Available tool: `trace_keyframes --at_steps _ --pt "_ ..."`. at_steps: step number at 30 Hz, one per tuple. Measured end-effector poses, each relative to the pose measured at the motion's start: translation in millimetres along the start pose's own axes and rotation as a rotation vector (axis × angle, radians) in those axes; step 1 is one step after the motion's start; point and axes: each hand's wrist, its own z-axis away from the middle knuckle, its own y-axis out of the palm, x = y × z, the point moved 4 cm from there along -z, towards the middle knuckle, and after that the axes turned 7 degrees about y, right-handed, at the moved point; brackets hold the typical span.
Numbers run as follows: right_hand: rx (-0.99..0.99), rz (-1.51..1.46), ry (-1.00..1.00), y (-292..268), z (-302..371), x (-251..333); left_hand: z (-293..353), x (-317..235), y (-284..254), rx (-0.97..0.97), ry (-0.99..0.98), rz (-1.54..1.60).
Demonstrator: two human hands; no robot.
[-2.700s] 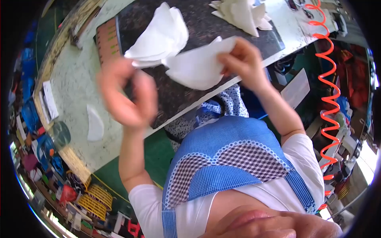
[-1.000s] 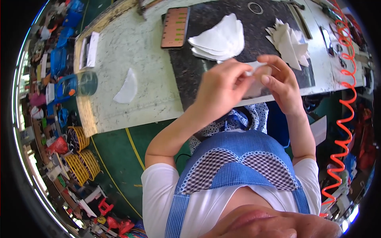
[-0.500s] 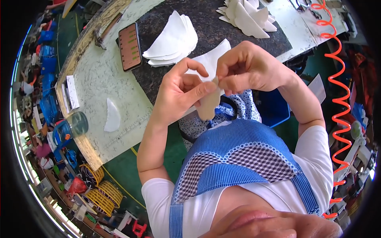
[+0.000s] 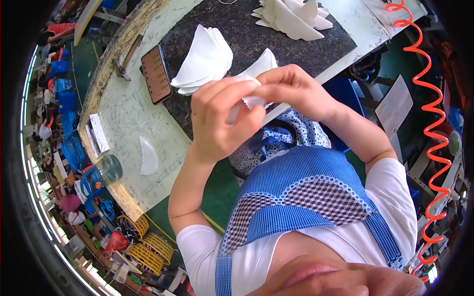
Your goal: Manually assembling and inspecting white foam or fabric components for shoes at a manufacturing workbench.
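Note:
Both hands meet over the near edge of the dark stone slab [image 4: 247, 24], pinching a small white sheet piece with a notched edge [image 4: 253, 101]. My left hand [image 4: 220, 116] has its thumb and fingers closed on it, partly covering it. My right hand [image 4: 295, 91] grips its other side between thumb and forefinger. Just beyond the fingers lies another white curved piece [image 4: 263, 64] on the slab. To its left a fanned stack of white half-moon pieces [image 4: 203, 61] rests on the stone. Farther right sits a looser pile of cream pieces [image 4: 292, 19].
A phone with a lit screen [image 4: 157, 75] lies left of the stack, with a hammer [image 4: 123, 64] beyond it. One white half-moon piece [image 4: 148, 157] lies on the pale tabletop [image 4: 126, 113]. A clear plastic jug [image 4: 109, 168] stands by the left edge. An orange coiled hose [image 4: 434, 133] hangs at right.
The held piece has been turned up, so its beige side no longer shows and a white notched edge does. My left fingers have curled over it. The view has shifted slightly.

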Motion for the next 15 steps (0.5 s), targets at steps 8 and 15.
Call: trace_keyframes --at_steps 8,15 --pt "-0.788 0.008 -0.260 -50 -8 -16 -34 -76 37 -0.094 0.007 1.048" --pt "-1.264 1.095 -0.139 -158 160 -64 10 12 32 -1.031 -1.137 2.136"
